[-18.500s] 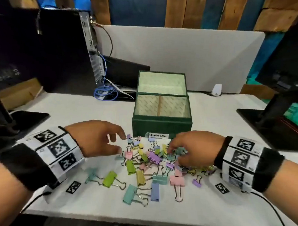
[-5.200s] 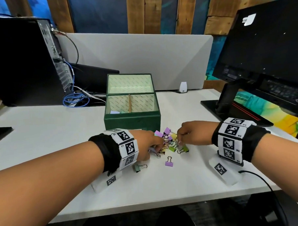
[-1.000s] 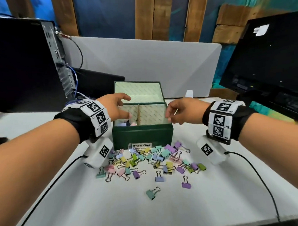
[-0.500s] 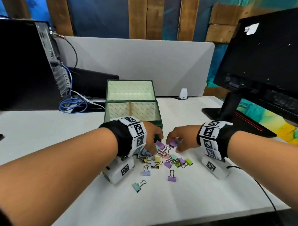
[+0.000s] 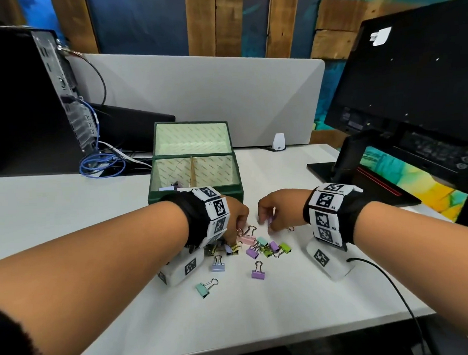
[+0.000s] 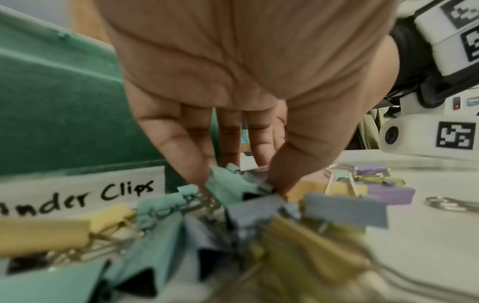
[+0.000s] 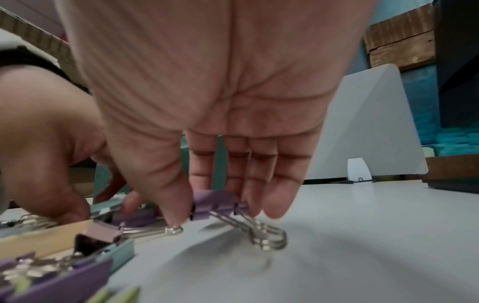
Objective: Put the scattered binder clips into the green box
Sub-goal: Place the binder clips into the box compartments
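The green box [image 5: 158, 196] stands open on the white table, a few clips in its left compartment. Several pastel binder clips [image 5: 260, 250] lie scattered in front of it. My left hand [image 5: 236, 217] is down on the pile's left side; its thumb and fingers pinch a teal clip [image 6: 230, 187] beside the box's label [image 6: 77, 198]. My right hand [image 5: 272, 213] is at the pile's right; thumb and fingers pinch a purple clip [image 7: 216, 204] whose wire handles touch the table. A teal clip [image 5: 204, 287] and a purple clip [image 5: 258, 271] lie apart, nearer me.
A black monitor [image 5: 411, 89] on its stand [image 5: 352, 156] is at the right. A computer tower [image 5: 23, 106] and blue cable coil [image 5: 101, 165] sit at the back left. A grey partition [image 5: 196, 85] runs behind the box. Wrist camera cables trail toward me.
Both hands came down from over the box to the pile a second ago. Since half a second ago each has closed its fingers on a clip.
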